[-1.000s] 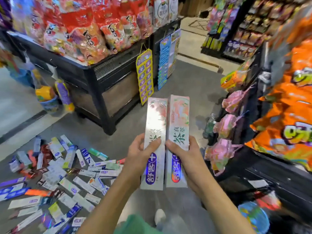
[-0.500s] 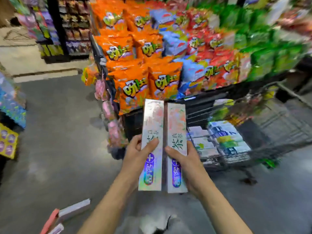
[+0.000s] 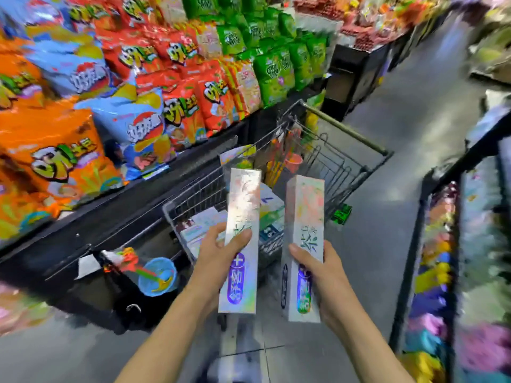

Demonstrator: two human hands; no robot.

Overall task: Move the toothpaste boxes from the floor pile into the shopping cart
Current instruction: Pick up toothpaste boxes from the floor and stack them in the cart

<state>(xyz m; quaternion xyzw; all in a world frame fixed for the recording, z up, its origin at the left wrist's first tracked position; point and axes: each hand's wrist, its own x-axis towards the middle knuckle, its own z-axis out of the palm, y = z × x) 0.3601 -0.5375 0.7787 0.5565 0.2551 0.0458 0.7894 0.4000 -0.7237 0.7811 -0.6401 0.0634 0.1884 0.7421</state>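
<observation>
My left hand [image 3: 218,258] grips a long silvery toothpaste box [image 3: 242,214] upright, thumb across its front. My right hand [image 3: 318,268] grips a second, pinkish toothpaste box [image 3: 304,217] the same way, a little to the right and apart from the first. Both boxes hang in front of the wire shopping cart [image 3: 343,164], over its near end. Inside the cart lie several toothpaste boxes [image 3: 272,208], partly hidden behind the held ones. The floor pile is out of view.
A long black display shelf [image 3: 110,214] piled with snack bags [image 3: 177,106] runs along the left, close beside the cart. Another dark rack [image 3: 431,244] with colourful goods stands on the right. Grey floor aisle [image 3: 409,111] stretches behind the cart.
The view has swung right, bringing the cart in front of me. The two boxes, held side by side before, have moved apart and closer to the cart.
</observation>
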